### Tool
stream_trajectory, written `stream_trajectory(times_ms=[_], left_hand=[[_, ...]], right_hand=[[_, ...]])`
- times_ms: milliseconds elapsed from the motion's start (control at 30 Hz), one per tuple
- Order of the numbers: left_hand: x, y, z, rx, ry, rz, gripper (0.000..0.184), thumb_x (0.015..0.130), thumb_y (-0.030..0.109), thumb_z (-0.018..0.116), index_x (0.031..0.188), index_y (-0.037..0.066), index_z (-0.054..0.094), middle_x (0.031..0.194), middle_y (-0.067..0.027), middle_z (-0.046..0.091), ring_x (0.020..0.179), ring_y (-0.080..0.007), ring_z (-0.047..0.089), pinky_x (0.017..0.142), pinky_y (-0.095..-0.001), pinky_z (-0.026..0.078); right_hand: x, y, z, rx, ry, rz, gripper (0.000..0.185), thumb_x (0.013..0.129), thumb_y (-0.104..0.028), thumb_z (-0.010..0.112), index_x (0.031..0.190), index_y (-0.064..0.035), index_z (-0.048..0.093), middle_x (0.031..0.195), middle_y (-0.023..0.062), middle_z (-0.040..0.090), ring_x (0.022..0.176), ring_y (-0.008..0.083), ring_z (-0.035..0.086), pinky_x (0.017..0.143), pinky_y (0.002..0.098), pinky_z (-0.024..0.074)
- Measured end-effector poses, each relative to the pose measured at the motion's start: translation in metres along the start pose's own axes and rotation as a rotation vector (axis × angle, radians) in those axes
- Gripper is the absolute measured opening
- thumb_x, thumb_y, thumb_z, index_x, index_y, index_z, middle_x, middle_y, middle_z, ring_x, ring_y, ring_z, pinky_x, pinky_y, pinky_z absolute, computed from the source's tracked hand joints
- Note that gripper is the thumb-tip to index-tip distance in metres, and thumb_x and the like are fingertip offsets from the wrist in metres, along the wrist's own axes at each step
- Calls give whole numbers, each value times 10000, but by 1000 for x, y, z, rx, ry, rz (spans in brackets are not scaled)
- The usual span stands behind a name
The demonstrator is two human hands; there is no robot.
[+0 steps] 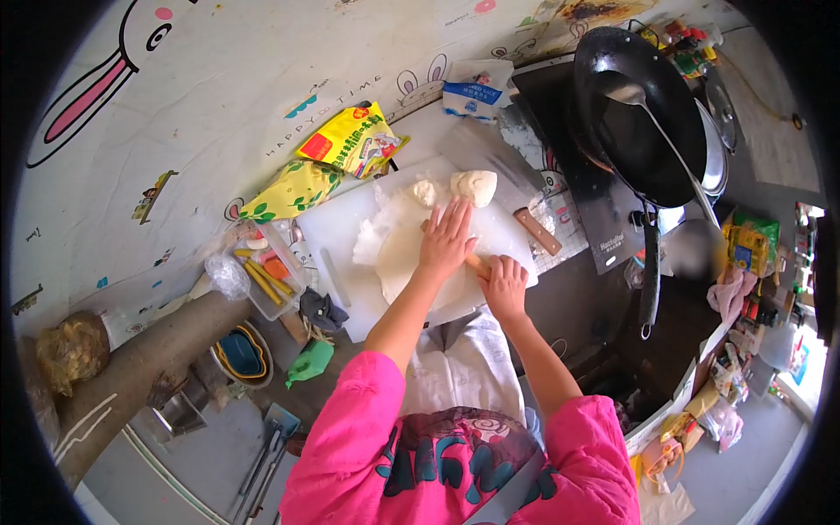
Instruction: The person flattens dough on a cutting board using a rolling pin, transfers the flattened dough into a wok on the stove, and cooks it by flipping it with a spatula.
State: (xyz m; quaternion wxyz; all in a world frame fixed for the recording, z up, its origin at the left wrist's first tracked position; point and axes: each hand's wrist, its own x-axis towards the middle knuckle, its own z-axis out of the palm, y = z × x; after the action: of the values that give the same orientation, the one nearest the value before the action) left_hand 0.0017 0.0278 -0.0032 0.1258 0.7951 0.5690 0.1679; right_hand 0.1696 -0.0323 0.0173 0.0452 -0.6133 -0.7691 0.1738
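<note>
Now both your hands, left [449, 238] and right [504, 286], rest on a rolling pin [478, 266] beside pale dough.

Seen from your head camera, the dough sheet [398, 261] is creamy white, thin and flat with an uneven edge; it lies on the white board [328, 229], partly hidden by your left forearm. Your left hand is spread flat, fingers extended over the pin; your right has its fingers bent over the near end, though you cannot tell how firmly it grips. Count one sheet, one pin, two dough lumps, a large one [474, 186] and a small one [424, 192], one wooden knife handle [536, 231], and two yellow packets [354, 140] behind the board.
</note>
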Motion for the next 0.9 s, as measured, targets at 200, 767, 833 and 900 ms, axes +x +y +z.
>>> stream_trajectory(times_ms=[200, 767, 833, 900], left_hand=[[-46, -27, -34, -148, 220, -426, 509, 782, 62, 617, 1256, -1, 443, 1276, -185, 434, 1192, -371, 416, 1020, -474, 324], [-25, -89, -58, -318, -211, -468, 196, 769, 72, 651, 921, 45, 530, 918, -138, 603, 858, -337, 583, 740, -441, 460], [-23, -88, -66, -406, -266, -503, 201, 785, 72, 629, 957, 35, 533, 918, -145, 617, 839, -345, 599, 737, -442, 473], [-28, -88, -65, -482, -173, -415, 228, 798, 71, 611, 1010, 31, 537, 918, -150, 631, 835, -348, 613, 737, -438, 486]], right_hand=[[27, 8, -12, -33, 104, -64, 413, 714, -191, 702, 1077, -80, 540, 984, 74, 544, 923, 258, 529, 806, 397, 402], [21, -6, -12, 227, 10, -5, 330, 786, -126, 637, 1090, -37, 543, 1033, 118, 556, 946, 307, 564, 781, 411, 468], [19, -11, -11, 225, 17, -25, 339, 780, -122, 644, 1092, -38, 543, 1028, 120, 555, 945, 306, 564, 783, 411, 466], [19, -18, -10, 179, 15, -45, 349, 771, -119, 651, 1092, -37, 543, 1022, 125, 554, 943, 308, 564, 783, 411, 464]])
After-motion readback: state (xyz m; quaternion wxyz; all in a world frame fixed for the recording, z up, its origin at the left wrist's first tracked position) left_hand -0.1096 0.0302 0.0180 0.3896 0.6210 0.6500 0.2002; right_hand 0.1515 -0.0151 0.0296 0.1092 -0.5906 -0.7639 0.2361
